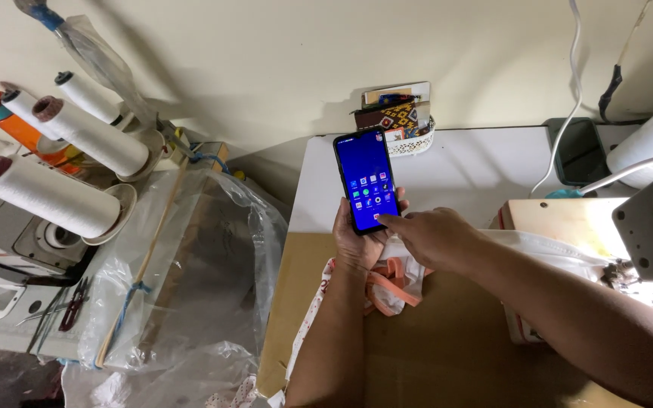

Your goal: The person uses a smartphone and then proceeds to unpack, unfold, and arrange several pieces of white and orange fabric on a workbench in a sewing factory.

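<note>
Our left hand [357,238] holds the phone [366,180] up above the worktop [462,162], fingers wrapped round only its bottom. Our right hand [432,236] pokes the screen with one finger, the others seemingly curled. A hard poke could tip it out.

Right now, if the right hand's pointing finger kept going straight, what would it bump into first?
The right hand points its forefinger at the lit blue screen of the black smartphone, held upright in the left hand. The fingertip looks to be at the screen's lower edge, so it would probably meet the glass first.
</note>
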